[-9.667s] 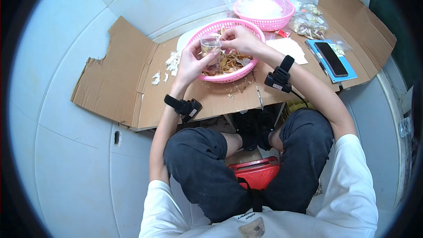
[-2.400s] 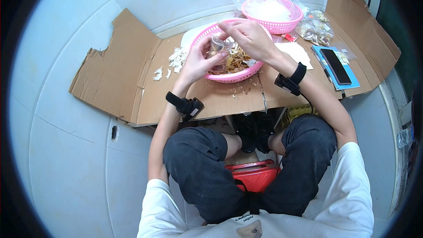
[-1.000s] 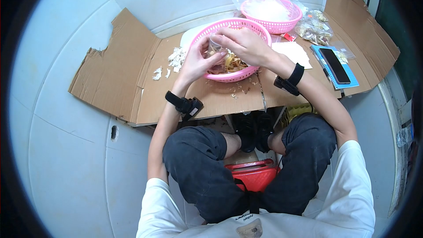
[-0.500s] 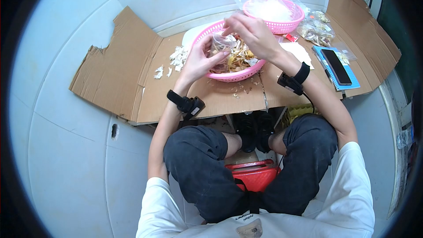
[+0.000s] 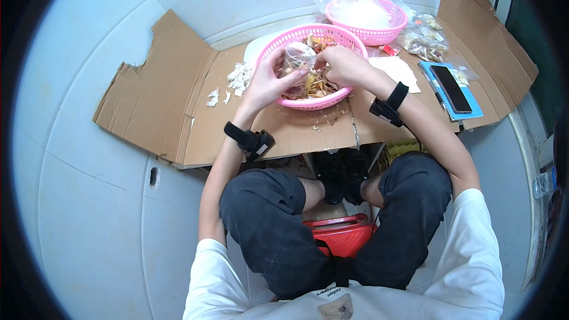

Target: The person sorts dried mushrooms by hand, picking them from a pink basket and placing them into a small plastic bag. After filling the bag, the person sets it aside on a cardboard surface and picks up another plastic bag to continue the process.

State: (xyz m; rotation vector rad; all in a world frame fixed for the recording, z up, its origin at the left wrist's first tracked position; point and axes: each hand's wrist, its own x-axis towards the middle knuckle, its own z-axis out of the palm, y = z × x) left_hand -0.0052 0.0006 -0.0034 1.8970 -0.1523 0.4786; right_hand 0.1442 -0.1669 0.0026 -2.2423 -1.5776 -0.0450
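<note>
My left hand (image 5: 271, 82) is closed around a clear plastic bag (image 5: 299, 56), its thumb and fingers curled about the bag's sides over a pink basket (image 5: 314, 104). Some pale pieces show through the bag. Dried strips and slices (image 5: 320, 87) in brown, yellow and reddish tones fill the basket. My right hand (image 5: 347, 66) is beside the bag, low over the basket's right part. Its fingers are bent down and pinched towards the dried pieces; what lies between the fingertips is hidden.
A second pink basket (image 5: 391, 34) holding clear plastic bags stands behind. Filled bags (image 5: 424, 44), white paper (image 5: 396, 72) and a phone (image 5: 451, 89) on a blue notebook (image 5: 474, 110) lie to the right. White scraps (image 5: 239, 78) lie left on the cardboard (image 5: 207, 133).
My right hand has come down from above the bag to the dried pieces at its right. The left hand keeps the bag in about the same spot.
</note>
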